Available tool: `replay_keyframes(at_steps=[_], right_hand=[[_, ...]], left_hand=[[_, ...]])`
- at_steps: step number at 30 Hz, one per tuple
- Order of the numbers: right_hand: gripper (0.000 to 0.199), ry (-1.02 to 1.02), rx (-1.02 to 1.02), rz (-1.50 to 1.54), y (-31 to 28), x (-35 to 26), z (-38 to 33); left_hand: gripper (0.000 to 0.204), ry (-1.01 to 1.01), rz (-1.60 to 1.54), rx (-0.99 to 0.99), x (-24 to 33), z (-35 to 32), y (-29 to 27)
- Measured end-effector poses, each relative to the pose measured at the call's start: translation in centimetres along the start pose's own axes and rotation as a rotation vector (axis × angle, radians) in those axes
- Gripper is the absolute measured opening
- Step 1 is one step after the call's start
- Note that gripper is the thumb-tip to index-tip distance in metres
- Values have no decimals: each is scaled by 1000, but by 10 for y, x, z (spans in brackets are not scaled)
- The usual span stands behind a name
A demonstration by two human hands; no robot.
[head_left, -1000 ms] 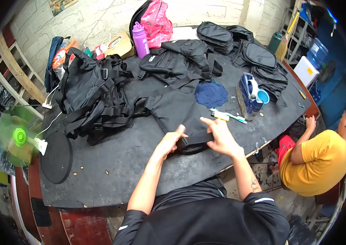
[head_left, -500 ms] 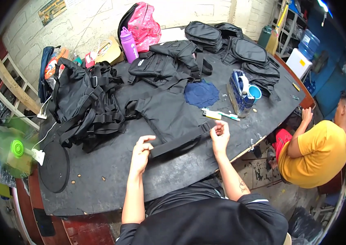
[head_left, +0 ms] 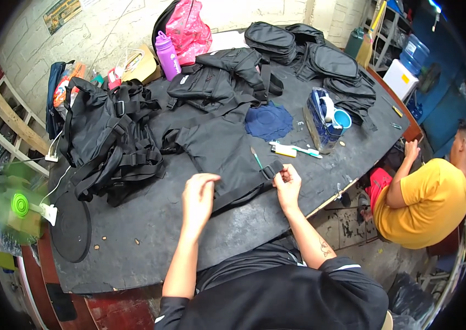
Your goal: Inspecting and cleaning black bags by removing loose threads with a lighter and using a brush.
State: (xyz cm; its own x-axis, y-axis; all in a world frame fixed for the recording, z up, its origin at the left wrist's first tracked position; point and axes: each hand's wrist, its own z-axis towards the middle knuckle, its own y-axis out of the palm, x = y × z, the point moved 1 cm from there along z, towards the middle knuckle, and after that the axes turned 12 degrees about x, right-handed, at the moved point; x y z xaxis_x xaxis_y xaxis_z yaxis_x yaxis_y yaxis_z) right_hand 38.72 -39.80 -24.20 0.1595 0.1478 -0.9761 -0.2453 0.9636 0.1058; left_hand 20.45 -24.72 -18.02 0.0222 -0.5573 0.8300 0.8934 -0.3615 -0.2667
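The right hand (head_left: 288, 186) pinches the black webbing strap (head_left: 244, 193) beside its buckle (head_left: 267, 172); whether the curled left hand (head_left: 199, 199) holds anything, I cannot tell.

Head-height fisheye, down over table (head_left: 139, 258)

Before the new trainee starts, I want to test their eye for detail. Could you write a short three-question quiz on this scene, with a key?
1. Open question: What stands upright beside the pink bag?
2. Left or right: Which hand is nearer the buckle?
3. True or false: In the picture, the blue cloth lies to the left of the clear container.

Key:
1. The purple bottle.
2. The right hand.
3. True.
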Motion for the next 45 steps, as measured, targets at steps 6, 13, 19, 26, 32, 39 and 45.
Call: replay_keyframes(at_steps=[6, 13, 19, 26, 32, 39, 45], right_hand=[[25, 220, -93, 295, 1, -17, -6], [57, 254, -150, 301, 9, -48, -22], [46, 190, -165, 190, -10, -55, -15], [15, 237, -190, 150, -38, -56, -3], [15, -251, -773, -458, -13, -80, -50], [69, -1008, -1479, -465, 46, -9, -129], [69, -984, -1143, -566, 54, -3, -114]], left_hand=[[24, -229, -130, -435, 0, 17, 72], [11, -434, -379, -390, -1, 25, 80], [12, -462, -450, -369, 0, 33, 67], [12, -472, -470, -375, -2, 36, 67], [12, -461, -473, -379, -1, 44, 72], [8, -480, -617, -430, 33, 63, 58], [8, -404, -671, -295, 75, 96, 34]])
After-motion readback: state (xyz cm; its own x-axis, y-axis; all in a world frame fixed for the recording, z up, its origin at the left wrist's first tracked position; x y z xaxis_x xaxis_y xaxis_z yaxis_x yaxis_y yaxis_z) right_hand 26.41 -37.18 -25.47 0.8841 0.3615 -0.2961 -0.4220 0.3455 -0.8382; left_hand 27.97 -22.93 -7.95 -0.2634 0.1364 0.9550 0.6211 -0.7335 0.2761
